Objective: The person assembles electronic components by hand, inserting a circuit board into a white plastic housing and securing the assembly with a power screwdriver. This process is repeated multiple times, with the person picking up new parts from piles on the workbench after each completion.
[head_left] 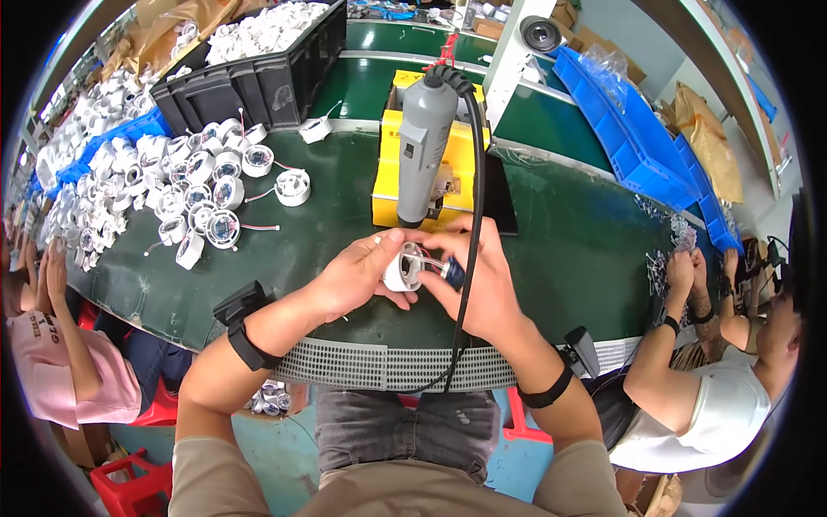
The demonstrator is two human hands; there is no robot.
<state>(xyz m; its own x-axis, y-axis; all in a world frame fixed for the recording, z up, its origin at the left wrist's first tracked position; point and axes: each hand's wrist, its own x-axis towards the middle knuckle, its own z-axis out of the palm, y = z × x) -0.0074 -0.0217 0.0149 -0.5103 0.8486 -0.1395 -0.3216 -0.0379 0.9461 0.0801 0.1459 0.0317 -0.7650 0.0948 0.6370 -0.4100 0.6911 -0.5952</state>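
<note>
My left hand (349, 277) is closed on a small white round plastic housing (398, 276), with the thumb at its upper edge and fingers beneath. My right hand (489, 289) pinches at the housing's right side, by a small dark-blue round part (452, 272) joined to it by thin wires. Just above both hands hangs a grey electric screwdriver (426, 142), tip down, with a black cable (476, 198) running past my right hand. Behind it stands a yellow box-shaped machine (387, 177).
Many white round housings (200, 168), some with boards and wires, are heaped on the green table (323, 228) at left. A black crate (258, 90) of white parts stands behind them. Blue bins (637, 146) and small metal parts (682, 233) lie right. People sit on both sides.
</note>
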